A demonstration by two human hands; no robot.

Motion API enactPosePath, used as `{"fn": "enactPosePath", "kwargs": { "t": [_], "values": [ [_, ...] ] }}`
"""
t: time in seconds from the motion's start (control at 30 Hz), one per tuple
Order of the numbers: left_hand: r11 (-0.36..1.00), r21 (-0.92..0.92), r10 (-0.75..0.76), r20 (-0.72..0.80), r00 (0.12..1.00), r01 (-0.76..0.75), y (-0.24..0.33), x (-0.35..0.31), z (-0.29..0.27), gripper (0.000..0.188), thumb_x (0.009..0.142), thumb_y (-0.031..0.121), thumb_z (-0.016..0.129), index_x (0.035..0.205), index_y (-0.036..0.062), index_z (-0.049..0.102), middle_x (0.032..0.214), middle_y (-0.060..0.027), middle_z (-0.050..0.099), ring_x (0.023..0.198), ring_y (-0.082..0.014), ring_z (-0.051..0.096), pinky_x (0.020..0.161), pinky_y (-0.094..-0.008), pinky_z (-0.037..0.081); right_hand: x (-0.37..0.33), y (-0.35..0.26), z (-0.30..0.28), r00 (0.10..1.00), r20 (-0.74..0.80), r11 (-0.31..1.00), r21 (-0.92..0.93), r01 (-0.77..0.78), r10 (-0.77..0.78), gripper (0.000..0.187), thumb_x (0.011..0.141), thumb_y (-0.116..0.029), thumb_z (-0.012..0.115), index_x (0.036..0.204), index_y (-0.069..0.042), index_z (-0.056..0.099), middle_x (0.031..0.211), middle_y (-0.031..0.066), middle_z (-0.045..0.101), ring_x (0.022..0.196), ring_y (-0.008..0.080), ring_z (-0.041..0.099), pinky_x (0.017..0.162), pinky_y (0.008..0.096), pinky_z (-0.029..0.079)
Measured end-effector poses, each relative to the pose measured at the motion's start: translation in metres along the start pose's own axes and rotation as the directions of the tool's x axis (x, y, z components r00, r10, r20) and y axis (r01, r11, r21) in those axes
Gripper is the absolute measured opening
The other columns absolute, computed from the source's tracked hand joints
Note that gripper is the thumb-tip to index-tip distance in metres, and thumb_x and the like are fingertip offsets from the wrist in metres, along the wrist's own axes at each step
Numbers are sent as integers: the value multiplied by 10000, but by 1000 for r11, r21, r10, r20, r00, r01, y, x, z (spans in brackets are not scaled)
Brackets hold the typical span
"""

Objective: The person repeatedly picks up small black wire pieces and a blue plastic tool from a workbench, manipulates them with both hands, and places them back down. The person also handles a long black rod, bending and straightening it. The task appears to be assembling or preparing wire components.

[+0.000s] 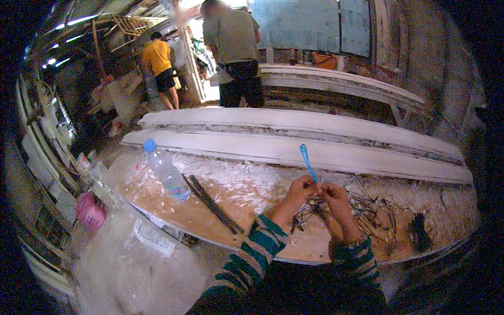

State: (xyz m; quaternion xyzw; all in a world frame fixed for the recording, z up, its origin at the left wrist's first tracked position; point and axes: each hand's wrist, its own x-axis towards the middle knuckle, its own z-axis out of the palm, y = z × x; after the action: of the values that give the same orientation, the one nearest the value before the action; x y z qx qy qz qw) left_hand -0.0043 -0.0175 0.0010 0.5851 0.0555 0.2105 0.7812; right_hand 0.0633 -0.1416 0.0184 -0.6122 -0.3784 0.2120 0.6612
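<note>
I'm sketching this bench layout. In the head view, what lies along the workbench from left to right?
Pink basket → plastic bottle → dark rods → left hand → blue strip → right hand → dark clump.

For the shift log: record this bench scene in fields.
left hand: pinching dark wire strands
right hand: grip on blue strip, which points up
wire pile: loose on wooden bench, right of the hands
bottle: clear, blue cap, lying on bench, left
dark rods: between bottle and hands
white mouldings: long, behind bench
</note>
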Motion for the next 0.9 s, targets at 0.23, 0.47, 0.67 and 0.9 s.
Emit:
{"fn": "enactPosePath", "kwargs": {
  "t": [0.23,0.47,0.67,0.9],
  "values": [
    [990,-139,31,226,974,1,-8,8,-6,121,772,151,619,762,47,560,689,-26,578,604,-110,540,570,-244,450,-4,7,-10,976,143,913,352,-204,163,99,779,-106,547,809,-15,573,717,22,563,639,132,518,628,256,425],
    [988,109,77,260,963,-109,-1,3,-3,145,785,185,606,773,50,557,695,-38,585,614,-126,552,572,-251,452,-2,12,-21,907,354,786,484,-385,226,119,763,-155,547,804,-45,531,677,19,527,646,140,506,622,275,419],
    [972,-227,25,343,939,57,-14,6,-10,139,778,159,607,818,41,543,710,-36,574,655,-131,553,597,-251,453,-3,8,-11,918,350,702,607,-373,186,120,781,-158,540,829,-49,522,721,18,538,636,129,511,612,256,428],
    [996,37,82,39,996,-83,-43,25,-16,100,753,113,616,805,66,544,707,8,525,609,-84,472,519,-215,386,-2,-1,-1,991,29,974,185,-132,129,159,716,-33,631,838,-55,531,770,19,556,667,107,527,615,241,450]
  ]
}}
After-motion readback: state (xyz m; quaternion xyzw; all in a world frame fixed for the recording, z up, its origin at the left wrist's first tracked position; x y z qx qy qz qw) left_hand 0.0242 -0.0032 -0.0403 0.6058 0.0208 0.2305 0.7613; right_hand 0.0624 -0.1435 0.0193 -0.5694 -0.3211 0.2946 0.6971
